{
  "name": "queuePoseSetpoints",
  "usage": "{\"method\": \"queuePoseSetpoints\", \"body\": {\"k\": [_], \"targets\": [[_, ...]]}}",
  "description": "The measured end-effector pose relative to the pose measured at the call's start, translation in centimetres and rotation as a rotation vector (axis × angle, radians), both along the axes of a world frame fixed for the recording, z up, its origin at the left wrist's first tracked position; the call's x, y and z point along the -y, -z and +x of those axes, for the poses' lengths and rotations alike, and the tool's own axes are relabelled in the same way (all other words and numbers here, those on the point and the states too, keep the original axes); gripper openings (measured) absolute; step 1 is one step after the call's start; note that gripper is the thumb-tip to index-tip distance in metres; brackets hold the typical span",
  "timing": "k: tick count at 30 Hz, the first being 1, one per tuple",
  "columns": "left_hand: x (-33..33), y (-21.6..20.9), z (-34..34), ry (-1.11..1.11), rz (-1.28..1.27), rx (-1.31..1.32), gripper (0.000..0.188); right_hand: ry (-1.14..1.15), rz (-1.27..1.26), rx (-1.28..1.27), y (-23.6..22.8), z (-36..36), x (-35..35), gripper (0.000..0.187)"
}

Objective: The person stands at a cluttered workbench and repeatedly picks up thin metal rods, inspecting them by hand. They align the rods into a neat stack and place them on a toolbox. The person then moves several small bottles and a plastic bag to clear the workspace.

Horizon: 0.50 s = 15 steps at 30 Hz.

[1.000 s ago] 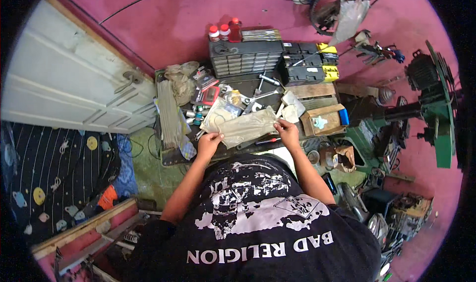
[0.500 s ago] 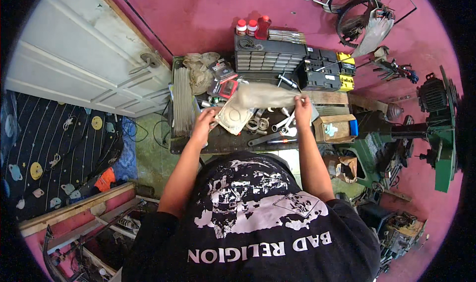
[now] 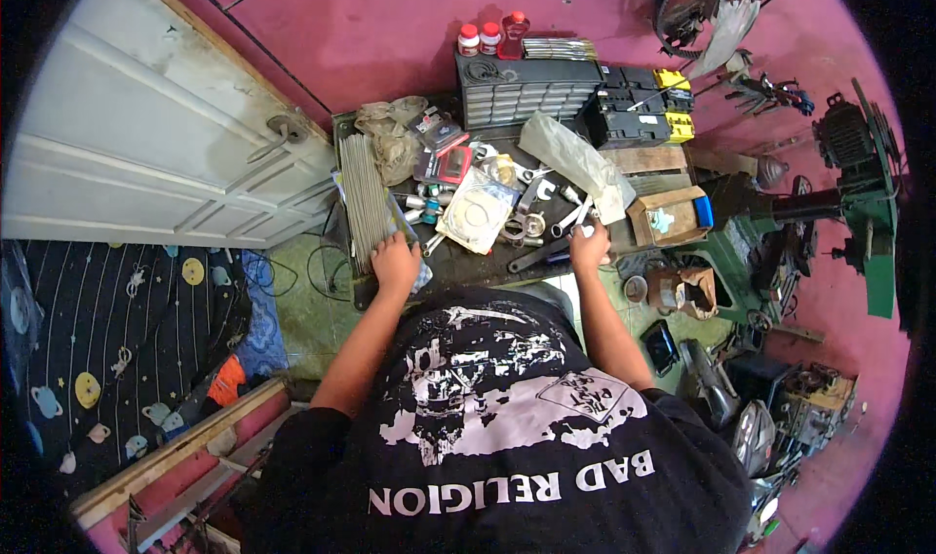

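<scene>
My left hand (image 3: 395,264) rests at the table's near left, beside a bundle of long grey rods (image 3: 365,198), its fingers apart with nothing visible in them. My right hand (image 3: 589,249) is closed at the near edge, next to dark tool handles (image 3: 542,256); a small pale bit shows at its fingertips, too little to name. Between the hands lies a flat clear packet with a round pale part inside (image 3: 478,210). A long cloudy plastic bag (image 3: 570,154) lies aslant beyond my right hand. Wrenches (image 3: 567,218) and metal rings (image 3: 526,226) lie between packet and bag.
Behind stand a grey drawer cabinet (image 3: 526,101), red-and-white bottles (image 3: 478,39) and black-and-yellow cases (image 3: 643,115). A cardboard box (image 3: 673,217) sits on the right, near a green machine (image 3: 868,252). Blister packs (image 3: 444,164) and a crumpled bag (image 3: 390,130) lie at back left; a white door (image 3: 195,154) stands left.
The long plastic bag and the flat packet have left my hands and now lie on the table. Both hands have come lower, toward the near edge.
</scene>
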<state>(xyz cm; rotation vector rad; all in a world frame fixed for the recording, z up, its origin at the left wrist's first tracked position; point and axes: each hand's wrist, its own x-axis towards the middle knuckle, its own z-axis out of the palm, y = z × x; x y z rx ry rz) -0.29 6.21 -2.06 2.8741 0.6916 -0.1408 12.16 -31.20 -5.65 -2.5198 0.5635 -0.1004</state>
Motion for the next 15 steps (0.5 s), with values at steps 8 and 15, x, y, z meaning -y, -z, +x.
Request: {"method": "queuePoseSetpoints", "body": {"k": [8, 15], "targets": [[-2.9, -1.0, 1.3, 0.188, -0.218, 0.187, 0.02, -0.332, -0.03, 0.04, -3.2, -4.9, -5.3, 0.031], [-2.1, -2.9, 3.4, 0.12, -0.484, 0.433, 0.025, -0.499, -0.081, 0.02, -4.4, -6.3, -7.3, 0.031]]}}
